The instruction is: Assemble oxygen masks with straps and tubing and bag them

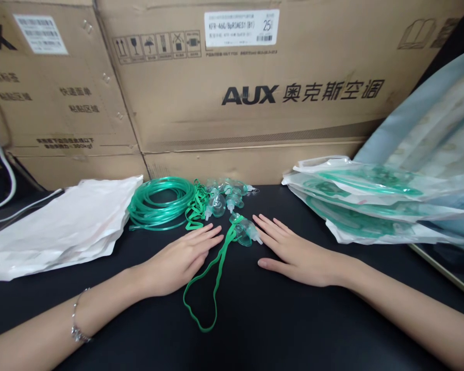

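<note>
My left hand (181, 253) lies flat on the black table, fingers stretched out and holding nothing. Opposite it, my right hand (294, 252) also rests palm down with its fingers spread. Between the two lies a clear green oxygen mask (247, 230) with a pale connector tip pointing right, close to the right fingertips. Its green elastic strap (215, 288) trails in a loop toward me, passing beside my left hand. Beyond the hands sits a cluster of several similar masks (218, 201), their green straps (197, 206) bunched on the left side.
A coil of green tubing (160, 201) lies left of the cluster. White flat packages (62, 221) are stacked at the left. On the right, clear-fronted bags (355, 201) with green tubing inside form a pile. Large cardboard boxes (255, 123) stand along the back. A white cable (2, 144) hangs at far left.
</note>
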`<state>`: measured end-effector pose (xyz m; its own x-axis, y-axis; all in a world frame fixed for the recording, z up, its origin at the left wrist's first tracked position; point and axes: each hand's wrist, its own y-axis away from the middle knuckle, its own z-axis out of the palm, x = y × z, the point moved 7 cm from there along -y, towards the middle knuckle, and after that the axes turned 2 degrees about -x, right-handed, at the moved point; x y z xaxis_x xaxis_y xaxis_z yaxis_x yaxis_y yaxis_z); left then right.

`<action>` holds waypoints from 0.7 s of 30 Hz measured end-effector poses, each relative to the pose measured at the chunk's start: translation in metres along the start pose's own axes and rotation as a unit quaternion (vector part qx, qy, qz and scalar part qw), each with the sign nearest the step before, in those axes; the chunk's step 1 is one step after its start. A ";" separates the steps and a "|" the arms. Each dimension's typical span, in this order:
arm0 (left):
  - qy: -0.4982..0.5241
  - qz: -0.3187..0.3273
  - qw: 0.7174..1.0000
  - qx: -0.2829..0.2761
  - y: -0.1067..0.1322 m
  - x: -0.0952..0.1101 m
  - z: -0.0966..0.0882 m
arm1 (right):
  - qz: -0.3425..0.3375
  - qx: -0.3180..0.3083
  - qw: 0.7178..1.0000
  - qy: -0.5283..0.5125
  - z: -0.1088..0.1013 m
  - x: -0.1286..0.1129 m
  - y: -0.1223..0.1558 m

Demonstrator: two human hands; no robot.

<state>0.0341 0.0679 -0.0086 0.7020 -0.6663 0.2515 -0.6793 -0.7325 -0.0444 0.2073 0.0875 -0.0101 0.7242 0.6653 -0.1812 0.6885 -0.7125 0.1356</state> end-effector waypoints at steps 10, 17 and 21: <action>0.007 0.009 1.000 0.002 0.000 -0.001 0.000 | -0.013 0.023 0.999 -0.019 -0.002 -0.001 0.001; 0.009 0.030 0.998 0.056 0.002 0.002 -0.024 | -0.003 0.006 1.000 -0.004 -0.006 0.001 0.003; -0.028 -0.235 0.949 0.206 0.002 -0.065 -0.099 | 0.010 0.075 0.997 -0.005 -0.026 0.009 0.006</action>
<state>-0.0342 0.1238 0.0706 0.9250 -0.2499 0.2863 -0.1545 -0.9356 -0.3175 0.2187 0.0950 0.0142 0.7367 0.6492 -0.1894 0.6599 -0.7513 -0.0082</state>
